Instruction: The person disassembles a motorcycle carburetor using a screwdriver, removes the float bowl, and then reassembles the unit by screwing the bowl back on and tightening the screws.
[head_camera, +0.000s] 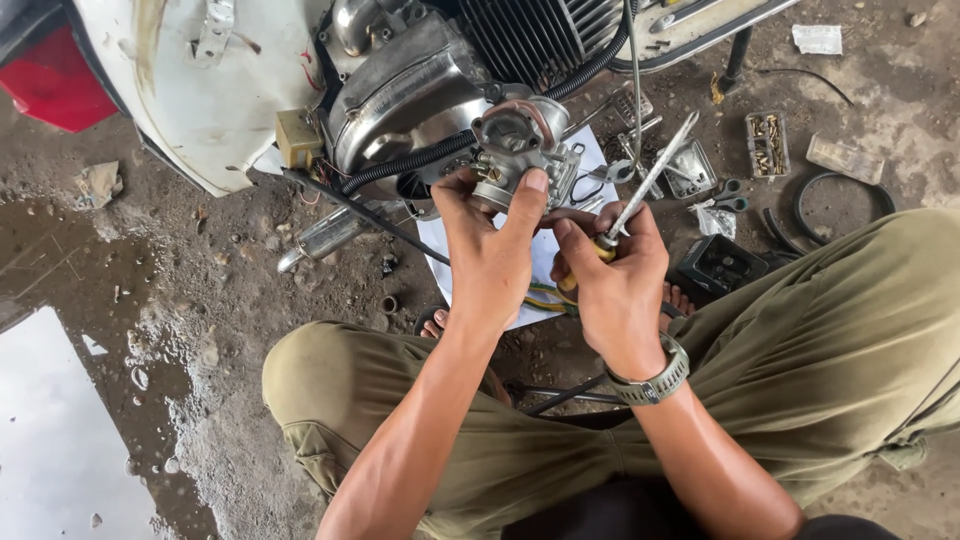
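Your left hand (490, 255) grasps the carburettor (520, 150), thumb pressed on its right side and fingers curled around the left, holding it up just in front of the engine (420, 80) of the white scooter (200, 90). A black ribbed hose (410, 165) runs from beside the carburettor back along the engine case.

Your right hand (615, 280) is clenched around the yellow handle of a screwdriver (650, 180); its metal shaft slants up and to the right, away from the carburettor, with the tip free in the air. The two hands touch at the thumbs. A grey watch (655, 380) sits on your right wrist.

You squat on the dirt floor (230, 300), knees in olive trousers (830, 340) on either side of your arms. Beneath the hands lies a white sheet of paper (540, 255), with your toes showing at its lower edge.

To the right, on the floor: a small compartment box of brass parts (767, 143), a clear plastic case (845, 158), scissors (728, 195), a black plastic part (722, 265) and a curved black rubber ring (835, 205). A puddle (60, 260) darkens the floor at the left.
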